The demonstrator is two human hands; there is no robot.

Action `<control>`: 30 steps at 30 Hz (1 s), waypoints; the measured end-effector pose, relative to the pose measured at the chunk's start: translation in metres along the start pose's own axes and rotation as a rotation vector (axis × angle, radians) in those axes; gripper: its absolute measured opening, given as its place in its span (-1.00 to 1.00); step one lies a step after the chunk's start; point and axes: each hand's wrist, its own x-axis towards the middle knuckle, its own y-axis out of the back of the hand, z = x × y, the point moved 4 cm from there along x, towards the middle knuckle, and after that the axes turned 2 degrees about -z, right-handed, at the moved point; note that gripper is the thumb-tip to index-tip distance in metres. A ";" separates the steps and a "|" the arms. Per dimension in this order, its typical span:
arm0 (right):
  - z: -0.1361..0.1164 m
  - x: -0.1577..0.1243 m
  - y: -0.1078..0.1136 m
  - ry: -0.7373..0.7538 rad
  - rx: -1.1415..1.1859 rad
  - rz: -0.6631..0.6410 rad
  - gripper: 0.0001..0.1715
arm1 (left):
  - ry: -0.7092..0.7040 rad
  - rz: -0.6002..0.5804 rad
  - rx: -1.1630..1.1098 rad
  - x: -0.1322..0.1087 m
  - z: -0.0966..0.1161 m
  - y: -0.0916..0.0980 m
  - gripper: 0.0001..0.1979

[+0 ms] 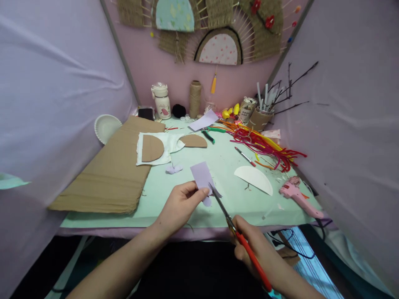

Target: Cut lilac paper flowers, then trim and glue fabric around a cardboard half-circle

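My left hand (pixel 181 205) pinches a small piece of lilac paper (pixel 202 175) above the near edge of the pale green table (pixel 224 162). My right hand (pixel 255 245) grips red-handled scissors (pixel 232 226), and their blades meet the lower right edge of the lilac paper. A small cut lilac scrap (pixel 173 168) lies on the table just beyond my left hand.
A big cardboard sheet (pixel 109 174) covers the left side, with white cloth and a brown half-round (pixel 151 147) on it. A white half-circle (pixel 254 178), a pink glue gun (pixel 296 193), a heap of pipe cleaners (pixel 264 145), twine spool (pixel 195 99) and jar (pixel 162 101) stand further back.
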 end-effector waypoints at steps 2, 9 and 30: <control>-0.001 0.000 0.002 0.018 -0.034 0.022 -0.60 | 0.010 -0.028 0.033 0.000 0.003 0.000 -0.76; 0.002 0.000 0.001 -0.001 -0.006 0.004 -0.48 | 0.028 -0.111 0.076 -0.001 0.005 0.003 -0.74; -0.001 -0.005 0.004 -0.136 0.083 -0.114 -0.60 | -0.002 -0.181 0.153 -0.001 0.018 0.018 -0.76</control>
